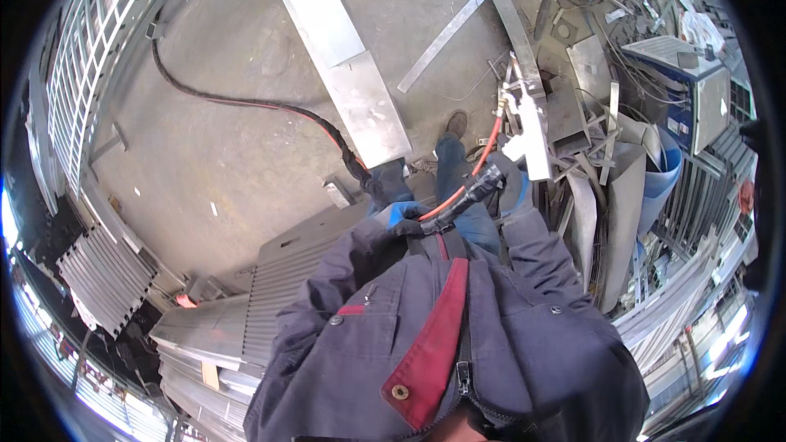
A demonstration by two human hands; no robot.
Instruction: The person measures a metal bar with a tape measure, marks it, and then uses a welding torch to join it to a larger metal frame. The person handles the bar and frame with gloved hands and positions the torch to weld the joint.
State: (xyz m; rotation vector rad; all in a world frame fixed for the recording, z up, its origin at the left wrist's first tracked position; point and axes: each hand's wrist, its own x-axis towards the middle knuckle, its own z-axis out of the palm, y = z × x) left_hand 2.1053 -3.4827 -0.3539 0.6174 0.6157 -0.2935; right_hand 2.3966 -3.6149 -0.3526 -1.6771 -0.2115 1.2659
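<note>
My right hand (509,170), in a dark glove with a blue back, is closed at the lower end of a white gun-shaped tool (532,127). Brass-coloured fittings and an orange hose (489,145) join the tool's left side. The tool's exact kind cannot be made out, and its grip is hidden by the glove. In front of my waist, my left hand (401,214), in a blue and dark glove, is closed around a black-wrapped hose bundle (458,206); its fingers are partly hidden. That bundle runs up to the tool.
A long sheet-metal channel (327,49) lies on the floor ahead. The hose's floor run (237,101) curves off left. Metal strips (449,35) and scrap lie ahead right, beside a blue-and-white machine (684,90). Stacked ribbed panels (295,258) stand left of me; a wire rack (98,49) stands farther left.
</note>
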